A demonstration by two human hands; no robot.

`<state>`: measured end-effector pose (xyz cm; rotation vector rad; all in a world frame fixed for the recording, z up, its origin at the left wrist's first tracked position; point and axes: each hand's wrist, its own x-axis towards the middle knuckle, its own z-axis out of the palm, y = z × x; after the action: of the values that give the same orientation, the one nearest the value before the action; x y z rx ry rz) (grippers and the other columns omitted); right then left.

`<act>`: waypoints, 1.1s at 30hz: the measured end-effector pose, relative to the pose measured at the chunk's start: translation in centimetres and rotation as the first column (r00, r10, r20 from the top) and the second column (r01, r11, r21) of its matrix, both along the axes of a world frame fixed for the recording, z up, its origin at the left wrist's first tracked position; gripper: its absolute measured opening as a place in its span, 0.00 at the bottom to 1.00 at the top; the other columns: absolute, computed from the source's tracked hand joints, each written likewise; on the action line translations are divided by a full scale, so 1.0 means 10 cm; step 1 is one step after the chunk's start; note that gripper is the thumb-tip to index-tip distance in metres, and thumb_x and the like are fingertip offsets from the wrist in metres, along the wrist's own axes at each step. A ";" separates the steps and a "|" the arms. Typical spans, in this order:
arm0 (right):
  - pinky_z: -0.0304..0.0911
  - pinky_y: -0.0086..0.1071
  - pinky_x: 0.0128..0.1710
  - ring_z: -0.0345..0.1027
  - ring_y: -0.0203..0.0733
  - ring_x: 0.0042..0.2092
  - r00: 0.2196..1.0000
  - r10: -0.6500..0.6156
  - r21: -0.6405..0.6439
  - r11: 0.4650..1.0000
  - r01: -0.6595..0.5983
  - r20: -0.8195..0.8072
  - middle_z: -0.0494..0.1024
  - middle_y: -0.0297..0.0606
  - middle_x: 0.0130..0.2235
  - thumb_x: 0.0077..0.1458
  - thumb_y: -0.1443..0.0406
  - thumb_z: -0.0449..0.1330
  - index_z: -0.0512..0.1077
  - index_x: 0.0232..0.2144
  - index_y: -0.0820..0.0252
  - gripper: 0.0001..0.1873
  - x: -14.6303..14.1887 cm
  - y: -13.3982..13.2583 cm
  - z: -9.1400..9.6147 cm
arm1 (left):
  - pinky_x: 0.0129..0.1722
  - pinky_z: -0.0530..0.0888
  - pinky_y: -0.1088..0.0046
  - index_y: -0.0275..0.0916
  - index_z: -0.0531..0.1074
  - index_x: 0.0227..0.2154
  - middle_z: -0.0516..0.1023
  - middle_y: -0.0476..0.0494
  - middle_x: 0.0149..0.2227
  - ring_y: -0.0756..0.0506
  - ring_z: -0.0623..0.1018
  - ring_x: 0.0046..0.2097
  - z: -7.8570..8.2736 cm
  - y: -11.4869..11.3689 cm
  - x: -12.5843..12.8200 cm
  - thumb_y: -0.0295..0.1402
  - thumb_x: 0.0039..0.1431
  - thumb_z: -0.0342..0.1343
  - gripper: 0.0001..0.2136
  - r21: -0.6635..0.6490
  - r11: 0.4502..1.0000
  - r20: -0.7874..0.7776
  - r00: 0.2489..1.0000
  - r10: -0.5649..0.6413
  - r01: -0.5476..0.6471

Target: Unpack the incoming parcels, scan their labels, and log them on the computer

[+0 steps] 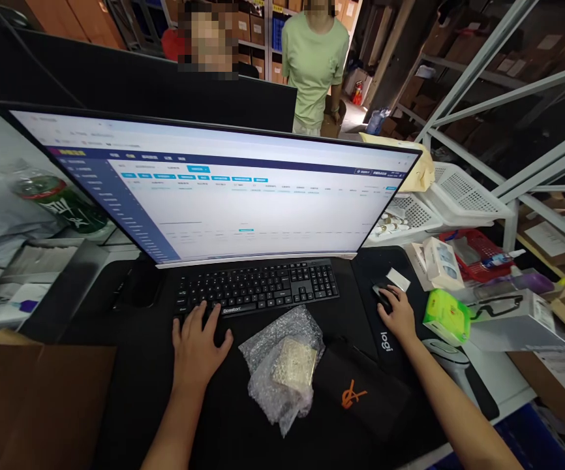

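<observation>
My left hand rests on the dark desk mat with its fingers spread, their tips at the front left edge of a black keyboard. On the right, my right hand is wrapped over a black computer mouse. Behind the keyboard stands a wide monitor showing a web page with tables, its text too small to read. Between my forearms lies a bubble-wrapped package with a pale yellowish box inside. Touching it is a black pouch with an orange logo.
To the right are a green tissue pack, a barcode scanner, a red basket and white baskets. A cardboard box sits at lower left, a green bottle behind it. Two people are beyond the monitor, one in a green shirt.
</observation>
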<state>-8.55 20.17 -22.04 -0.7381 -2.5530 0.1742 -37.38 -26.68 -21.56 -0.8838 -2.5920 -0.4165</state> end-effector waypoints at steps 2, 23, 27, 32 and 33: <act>0.73 0.50 0.54 0.72 0.55 0.56 1.000 0.000 0.006 1.000 0.000 0.007 0.70 0.47 0.58 0.60 0.58 0.58 0.75 0.54 0.53 0.21 0.01 0.00 -0.01 | 0.69 0.56 0.39 0.34 0.70 0.61 0.68 0.26 0.65 0.30 0.70 0.65 0.00 -0.01 0.00 0.38 0.65 0.51 0.24 -0.005 1.000 -0.002 1.000 0.003 -0.003; 0.74 0.48 0.51 0.72 0.55 0.55 1.000 0.018 0.062 0.998 -0.019 0.024 0.71 0.47 0.58 0.62 0.56 0.56 0.74 0.54 0.54 0.21 0.04 0.03 -0.08 | 0.69 0.56 0.39 0.36 0.70 0.62 0.69 0.27 0.65 0.30 0.70 0.65 -0.01 -0.06 0.00 0.37 0.63 0.52 0.25 -0.019 1.000 0.012 1.000 0.005 -0.005; 0.74 0.48 0.51 0.72 0.55 0.55 1.000 0.010 0.062 0.998 -0.012 0.028 0.70 0.47 0.58 0.61 0.56 0.56 0.74 0.54 0.54 0.21 0.04 0.03 -0.08 | 0.70 0.55 0.39 0.36 0.70 0.62 0.69 0.28 0.65 0.30 0.70 0.65 -0.01 -0.05 0.00 0.37 0.63 0.53 0.25 -0.001 1.000 0.029 1.000 0.003 -0.003; 0.74 0.47 0.52 0.72 0.54 0.56 1.000 0.011 0.058 0.998 -0.013 0.026 0.70 0.46 0.58 0.61 0.56 0.56 0.74 0.54 0.52 0.21 0.04 0.04 -0.08 | 0.70 0.55 0.39 0.37 0.71 0.62 0.69 0.28 0.65 0.31 0.70 0.65 0.00 -0.05 0.00 0.37 0.62 0.53 0.25 -0.009 1.000 0.042 0.999 0.010 -0.009; 0.74 0.47 0.52 0.72 0.54 0.56 1.000 0.012 0.057 0.998 -0.014 0.027 0.70 0.46 0.58 0.61 0.56 0.56 0.74 0.54 0.52 0.21 0.04 0.04 -0.08 | 0.70 0.55 0.39 0.36 0.71 0.61 0.69 0.27 0.65 0.30 0.70 0.65 0.00 -0.05 0.00 0.37 0.62 0.53 0.25 -0.012 1.000 0.041 0.999 0.010 -0.010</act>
<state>-8.20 20.54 -22.80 -0.7072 -2.5772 0.0962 -37.42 -27.19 -21.55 -0.8749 -2.6377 -0.4215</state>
